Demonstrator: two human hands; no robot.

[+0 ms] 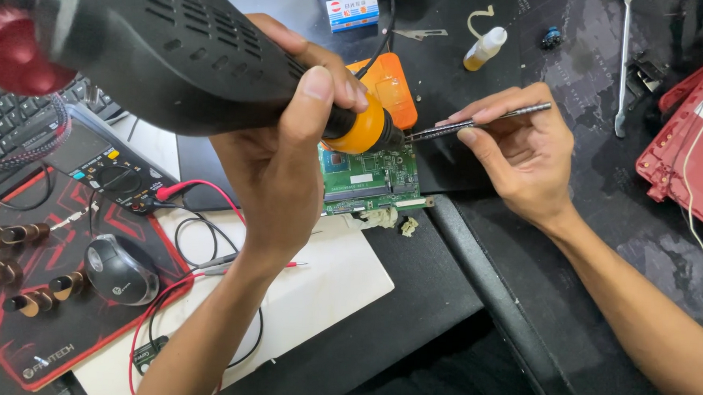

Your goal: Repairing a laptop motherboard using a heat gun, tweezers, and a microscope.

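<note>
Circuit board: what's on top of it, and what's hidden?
Above the green circuit board hang the hot-air gun's orange nozzle, held by the left hand, and the tweezers' tips, held by the right hand. The board's upper edge and left part are covered.

The circuit board (pixel 368 178) lies on the bench (pixel 602 256), near its middle. Above the board hangs the nozzle end of a hot-air tool (pixel 184 52), gripped by the left hand (pixel 279 147), which comes in from the board's left. To the board's right, the right hand (pixel 519 149) holds tweezers (pixel 481 122) whose tip meets the board's upper right corner. Left of the board lie a multimeter (pixel 104 167) and, nearer the person, a mouse (pixel 119 270) on a mat (pixel 53 342). Behind the board stand a small box (pixel 352 10) and a dropper bottle (pixel 484 47). Far right of the board rests a laptop shell (pixel 697 149).
</note>
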